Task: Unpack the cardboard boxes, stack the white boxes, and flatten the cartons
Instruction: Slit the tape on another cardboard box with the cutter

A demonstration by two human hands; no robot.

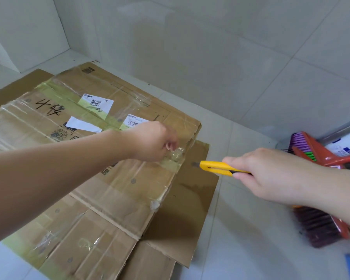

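A flattened brown carton (101, 178) with tape, labels and black handwriting lies on the tiled floor, on top of another flat sheet of cardboard (190, 199). My left hand (152, 142) reaches across it and pinches a strip of clear tape (177, 156) at the carton's right edge. My right hand (257, 170) grips a yellow utility knife (216, 167), its tip pointing left and just right of the taped edge, over the lower sheet. A white box (28, 33) stands at the far left.
Grey tiled walls close the corner behind the cartons. At the right edge stand a red broom and dustpan (319, 158) with dark bristles below my right wrist, beside a white roll (343, 146). Bare floor tiles lie between the cardboard and the broom.
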